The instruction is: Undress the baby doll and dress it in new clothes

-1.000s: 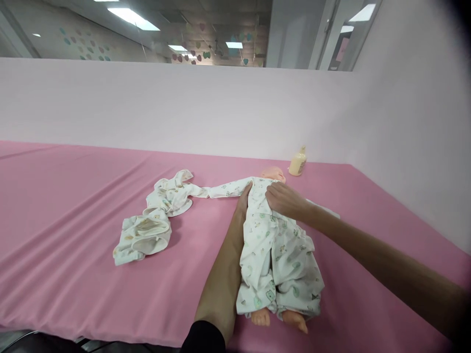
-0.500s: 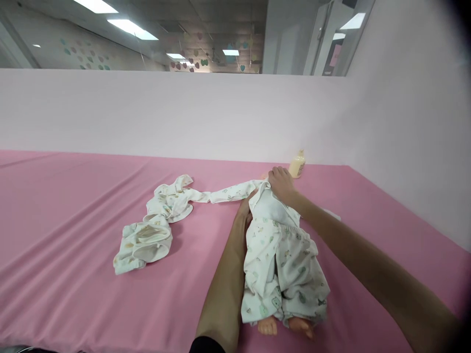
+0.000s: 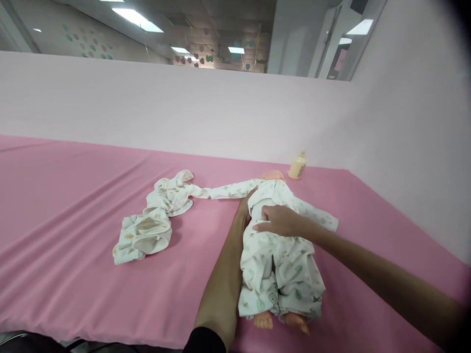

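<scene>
A baby doll lies on its back, feet toward me, in a white patterned baby shirt and matching baby pants. My left hand is against the doll's side at the shirt's edge, its fingers mostly hidden by the cloth and body. Over the belly, my right hand has its fingers curled at the shirt front near the waistband, with the thumb pointing left. Both sleeves are spread out sideways. The doll's bare feet stick out of the pant legs.
More patterned baby clothes lie crumpled to the left, touching the left sleeve's end. A pale yellow pump bottle stands beyond the doll by the wall. The pink sheet ends at a front edge near me. A white wall bounds the right.
My right hand has come down from the doll's neck to its belly, and the shirt front there now covers more of the chest. The doll's head and right sleeve show. My left hand stays at the side.
</scene>
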The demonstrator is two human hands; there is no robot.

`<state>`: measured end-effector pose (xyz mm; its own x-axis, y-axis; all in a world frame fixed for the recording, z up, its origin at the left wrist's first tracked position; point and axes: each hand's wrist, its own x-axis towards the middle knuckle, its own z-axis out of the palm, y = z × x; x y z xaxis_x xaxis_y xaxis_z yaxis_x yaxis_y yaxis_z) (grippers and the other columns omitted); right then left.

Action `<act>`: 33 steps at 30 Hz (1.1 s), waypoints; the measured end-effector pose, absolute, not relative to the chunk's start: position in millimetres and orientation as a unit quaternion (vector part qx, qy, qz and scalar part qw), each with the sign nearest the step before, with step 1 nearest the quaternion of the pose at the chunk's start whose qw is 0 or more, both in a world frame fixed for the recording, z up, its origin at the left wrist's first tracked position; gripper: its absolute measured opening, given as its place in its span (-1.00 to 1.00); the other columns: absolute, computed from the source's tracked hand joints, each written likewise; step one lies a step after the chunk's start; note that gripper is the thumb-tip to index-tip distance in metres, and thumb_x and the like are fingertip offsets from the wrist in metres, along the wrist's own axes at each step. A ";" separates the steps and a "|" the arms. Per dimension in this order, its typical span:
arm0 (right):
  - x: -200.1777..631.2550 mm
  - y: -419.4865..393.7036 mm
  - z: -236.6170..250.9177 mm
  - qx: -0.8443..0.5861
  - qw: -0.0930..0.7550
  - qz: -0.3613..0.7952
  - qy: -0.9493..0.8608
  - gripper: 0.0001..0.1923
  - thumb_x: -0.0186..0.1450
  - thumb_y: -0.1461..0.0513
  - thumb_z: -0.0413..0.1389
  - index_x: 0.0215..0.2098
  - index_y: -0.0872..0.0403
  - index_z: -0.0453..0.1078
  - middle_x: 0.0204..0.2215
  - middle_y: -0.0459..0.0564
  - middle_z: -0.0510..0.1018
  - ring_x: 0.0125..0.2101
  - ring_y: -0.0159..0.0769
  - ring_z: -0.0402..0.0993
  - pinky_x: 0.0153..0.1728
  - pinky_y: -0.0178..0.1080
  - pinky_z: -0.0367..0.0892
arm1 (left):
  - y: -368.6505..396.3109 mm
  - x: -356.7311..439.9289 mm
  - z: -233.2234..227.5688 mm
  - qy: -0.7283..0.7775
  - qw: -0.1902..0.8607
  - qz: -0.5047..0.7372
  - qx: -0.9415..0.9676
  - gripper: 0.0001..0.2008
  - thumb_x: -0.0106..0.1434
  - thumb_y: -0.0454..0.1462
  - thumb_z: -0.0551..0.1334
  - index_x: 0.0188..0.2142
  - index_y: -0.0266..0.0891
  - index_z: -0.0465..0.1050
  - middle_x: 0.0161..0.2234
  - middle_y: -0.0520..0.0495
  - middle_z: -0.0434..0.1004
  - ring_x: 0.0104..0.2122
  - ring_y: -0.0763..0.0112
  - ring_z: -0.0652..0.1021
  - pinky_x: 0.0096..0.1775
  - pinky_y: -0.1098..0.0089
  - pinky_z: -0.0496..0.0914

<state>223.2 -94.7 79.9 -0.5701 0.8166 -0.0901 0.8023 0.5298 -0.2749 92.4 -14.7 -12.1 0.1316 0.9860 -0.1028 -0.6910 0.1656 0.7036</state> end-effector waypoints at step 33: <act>315.3 -74.0 42.8 -0.541 0.271 0.272 -0.748 -0.64 0.34 -0.04 -0.03 -0.39 0.04 0.34 -0.44 -0.07 0.46 -0.43 -0.31 0.31 -0.38 -0.25 0.20 | -7.2 90.9 -19.8 0.285 0.736 0.572 0.225 -0.48 0.26 0.07 0.20 -0.05 -0.33 0.47 -0.24 -0.22 0.61 -0.09 0.09 0.57 0.08 0.20 0.37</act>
